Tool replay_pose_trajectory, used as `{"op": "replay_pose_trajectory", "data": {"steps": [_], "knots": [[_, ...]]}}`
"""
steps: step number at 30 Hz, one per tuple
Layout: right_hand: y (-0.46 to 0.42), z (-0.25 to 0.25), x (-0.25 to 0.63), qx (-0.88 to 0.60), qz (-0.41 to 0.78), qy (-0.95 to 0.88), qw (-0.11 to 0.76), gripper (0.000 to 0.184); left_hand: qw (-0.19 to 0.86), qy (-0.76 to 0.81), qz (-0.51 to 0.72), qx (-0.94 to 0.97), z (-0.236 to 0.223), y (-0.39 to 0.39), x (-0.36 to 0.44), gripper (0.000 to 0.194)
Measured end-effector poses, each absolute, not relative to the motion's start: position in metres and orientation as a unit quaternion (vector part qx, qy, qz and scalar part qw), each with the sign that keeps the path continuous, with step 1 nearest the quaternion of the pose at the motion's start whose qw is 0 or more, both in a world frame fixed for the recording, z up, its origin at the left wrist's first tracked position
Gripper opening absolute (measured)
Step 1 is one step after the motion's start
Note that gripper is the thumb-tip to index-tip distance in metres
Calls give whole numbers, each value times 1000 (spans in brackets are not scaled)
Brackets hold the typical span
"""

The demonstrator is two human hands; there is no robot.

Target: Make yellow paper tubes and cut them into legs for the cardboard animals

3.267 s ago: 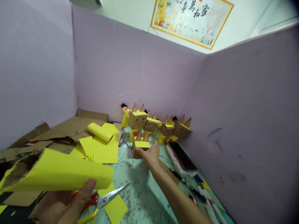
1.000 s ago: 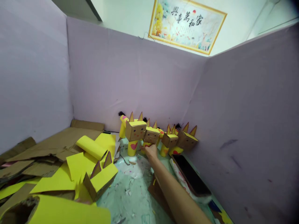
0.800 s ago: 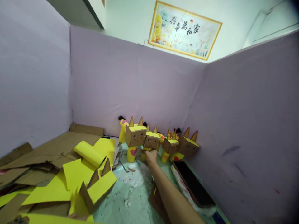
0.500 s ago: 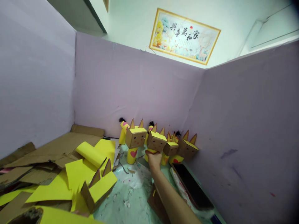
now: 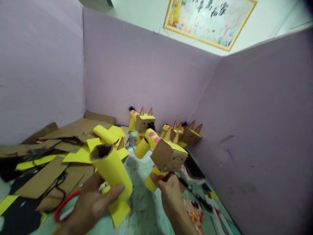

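My left hand (image 5: 93, 202) is closed round a yellow paper-covered cardboard tube (image 5: 111, 169), its open end pointing up and away. My right hand (image 5: 168, 192) grips the yellow leg of a cardboard animal figure (image 5: 166, 155), which has a brown box head with pointed ears and a yellow body with pink spots. The figure hangs above the table, tilted toward me. Several similar figures (image 5: 144, 122) stand in a row along the back partition.
Cardboard sheets (image 5: 49, 169) and yellow paper scraps (image 5: 78, 155) lie piled at the left. A rolled yellow paper (image 5: 105, 134) lies on them. Red-handled scissors (image 5: 64, 206) sit under my left hand. Pens (image 5: 220, 215) lie at the right. Purple partition walls (image 5: 256, 130) enclose the green table (image 5: 144, 209).
My right hand has lifted one figure out of the back row and drawn it toward me. My left hand has raised the yellow tube into view. The camera has tilted down.
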State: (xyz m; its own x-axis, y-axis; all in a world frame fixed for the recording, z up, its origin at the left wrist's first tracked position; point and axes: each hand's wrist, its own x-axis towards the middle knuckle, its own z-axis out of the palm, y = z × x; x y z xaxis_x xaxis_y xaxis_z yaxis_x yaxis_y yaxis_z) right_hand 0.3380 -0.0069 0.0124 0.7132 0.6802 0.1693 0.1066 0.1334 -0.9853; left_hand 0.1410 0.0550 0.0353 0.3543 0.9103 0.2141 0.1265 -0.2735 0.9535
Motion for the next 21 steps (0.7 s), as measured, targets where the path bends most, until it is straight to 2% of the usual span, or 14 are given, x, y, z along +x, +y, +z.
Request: {"op": "replay_pose_trajectory", "data": {"steps": [4,7,12,21], "knots": [[-17,-16,320,-577,275,-351,684,24,529,327,346,703,39,66,161,41],[-15,-28,319,-568,296,-354,681,26,510,317,346,721,30,70,175,43],[-15,-29,317,-550,312,-375,678,38,532,303,339,715,10,75,184,52],[-15,-31,315,-569,302,-385,661,42,552,281,294,728,-8,74,182,56]]}}
